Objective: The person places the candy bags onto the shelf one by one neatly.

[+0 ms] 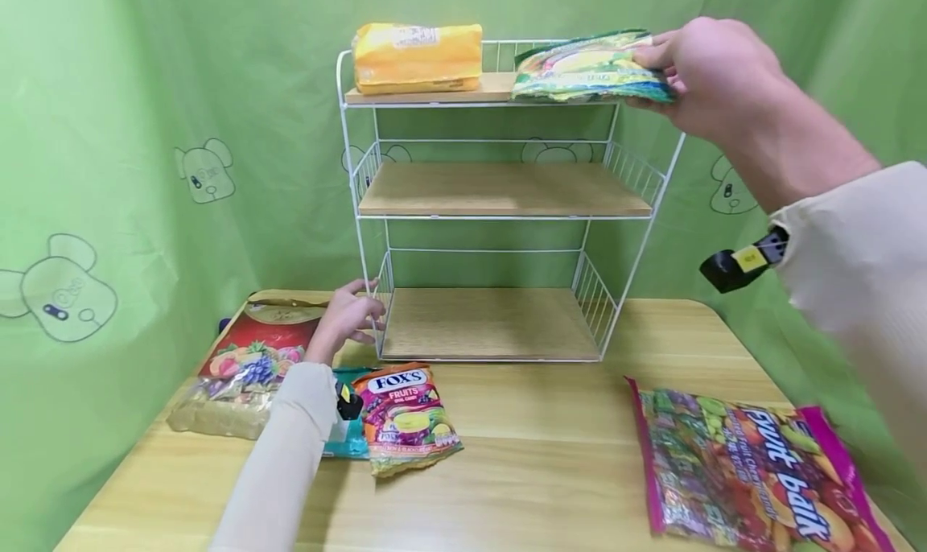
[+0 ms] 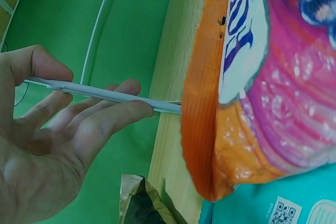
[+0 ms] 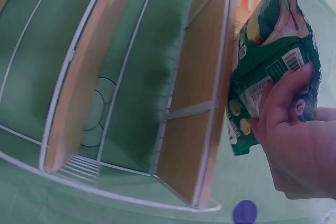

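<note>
Where the table (image 1: pixel 536 488) comes closest to me, a pink-edged candy bag (image 1: pixel 760 471) lies well below my right grip (image 1: pixel 713 73). Nearer my left grip (image 1: pixel 349 319), just below it, the Fox's bag (image 1: pixel 409 419) partly covers a teal pack (image 1: pixel 351 443), and a red pouch (image 1: pixel 264 339) printed with fruit lies just to that grip's left. On the wrist feed I see my left grip curled loosely about the white post (image 2: pixel 105 93) at the left front of the rack (image 1: pixel 504 188). Up high, my right grip pinches one end of the green packet (image 1: pixel 579 67), fingers on both faces, at the front of the top shelf (image 1: pixel 498 87); I cannot tell whether packet and shelf touch. Left of that grip, past the packet, a yellow pack (image 1: pixel 418 57) sits on the same shelf. Beyond both grips hangs a green curtain (image 1: pixel 109 133) printed with cartoon heads.
</note>
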Demonstrator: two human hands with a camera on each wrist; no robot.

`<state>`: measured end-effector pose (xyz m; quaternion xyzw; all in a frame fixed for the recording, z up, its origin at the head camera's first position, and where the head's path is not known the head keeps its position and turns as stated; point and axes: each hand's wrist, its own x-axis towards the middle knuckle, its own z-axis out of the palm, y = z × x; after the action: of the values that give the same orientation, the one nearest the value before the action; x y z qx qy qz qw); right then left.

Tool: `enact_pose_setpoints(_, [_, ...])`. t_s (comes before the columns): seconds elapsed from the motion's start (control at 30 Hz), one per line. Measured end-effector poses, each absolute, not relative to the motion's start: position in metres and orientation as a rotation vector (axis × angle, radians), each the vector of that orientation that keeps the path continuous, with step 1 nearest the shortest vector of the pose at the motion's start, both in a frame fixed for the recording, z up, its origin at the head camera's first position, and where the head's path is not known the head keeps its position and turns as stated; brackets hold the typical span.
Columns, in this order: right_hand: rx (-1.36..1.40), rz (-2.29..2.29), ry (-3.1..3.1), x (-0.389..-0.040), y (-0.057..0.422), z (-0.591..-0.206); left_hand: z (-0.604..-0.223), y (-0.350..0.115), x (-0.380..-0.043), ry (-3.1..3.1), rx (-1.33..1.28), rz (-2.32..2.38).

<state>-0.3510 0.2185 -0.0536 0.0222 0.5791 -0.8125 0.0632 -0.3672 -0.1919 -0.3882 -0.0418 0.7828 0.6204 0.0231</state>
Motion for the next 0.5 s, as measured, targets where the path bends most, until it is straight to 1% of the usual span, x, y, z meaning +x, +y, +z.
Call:
enact_pose_setpoints(0.2, [0.084, -2.501, 1.785, -0.362, 0.202, -0.054, -0.386, -0.195, -0.366, 2.431, -0.112, 1.903])
enact_pose_setpoints(0.5, [0.008, -2.199, 2.241, -0.363, 0.185, -0.071, -0.385, -0.198, -0.362, 2.435, -0.104, 1.884])
